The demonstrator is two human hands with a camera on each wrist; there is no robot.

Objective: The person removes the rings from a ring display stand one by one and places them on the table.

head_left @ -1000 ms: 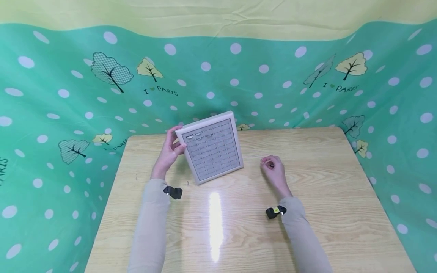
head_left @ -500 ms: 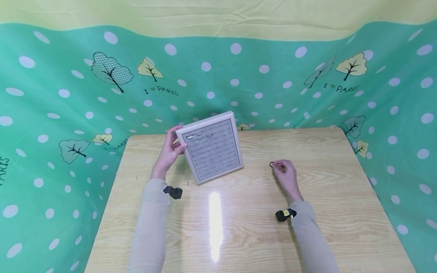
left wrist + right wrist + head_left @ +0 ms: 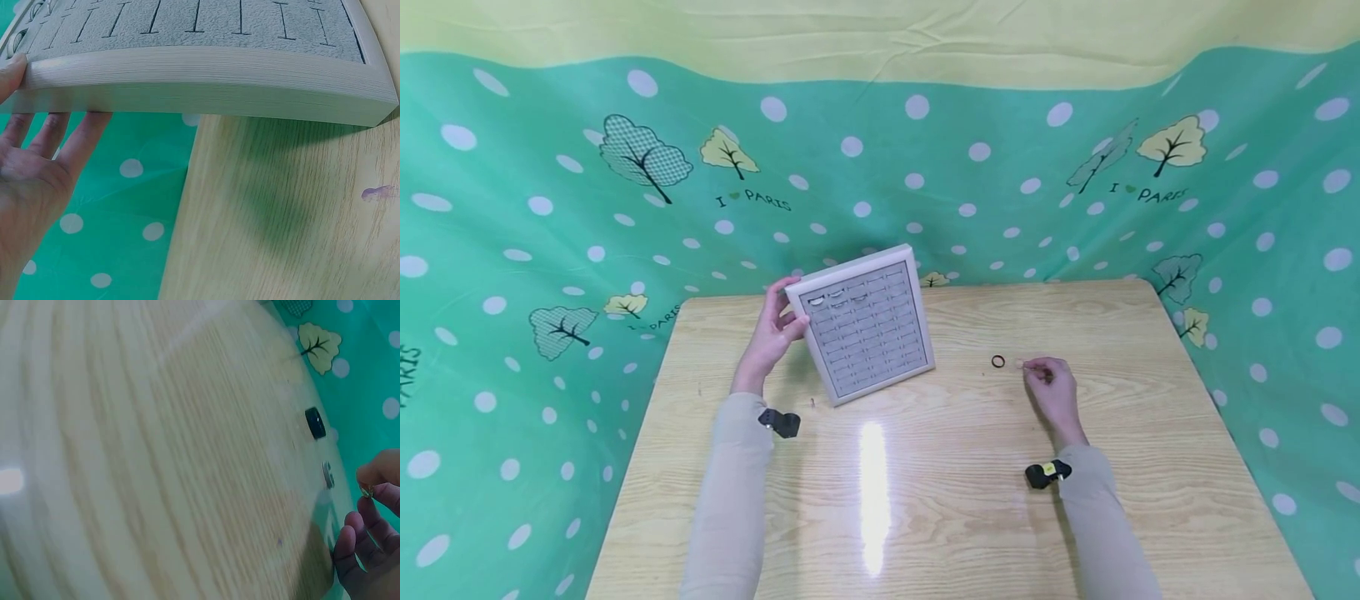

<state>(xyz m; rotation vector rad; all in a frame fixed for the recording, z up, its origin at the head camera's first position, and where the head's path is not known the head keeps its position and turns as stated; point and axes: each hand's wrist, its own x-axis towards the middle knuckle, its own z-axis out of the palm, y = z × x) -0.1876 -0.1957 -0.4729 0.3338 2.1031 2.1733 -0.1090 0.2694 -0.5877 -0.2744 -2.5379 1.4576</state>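
My left hand (image 3: 767, 337) grips the upper left corner of a pale-framed ring display tray (image 3: 865, 392), thumb on the front and fingers behind. The tray leans back, its lower edge toward the table. Grey slotted foam (image 3: 219, 19) fills it, and a few rings (image 3: 817, 301) sit in its upper left slots. Right of the tray, my right hand (image 3: 1051, 389) pinches a small gold-coloured ring (image 3: 367, 492) between thumb and fingertip. A dark ring (image 3: 315, 423) and a thin silver ring (image 3: 328, 475) stand on the table just left of this hand.
The wooden table (image 3: 940, 517) has a bright light reflection in front of the tray. A small purplish mark (image 3: 377, 193) shows on the wood near the tray's lower left corner. Green dotted cloth (image 3: 917, 167) hangs behind and along both sides.
My right hand has moved right in steps. The dark ring, earlier at its fingertips, now stands alone on the table, with the silver ring visible beside it. Left hand and tray have stayed put.
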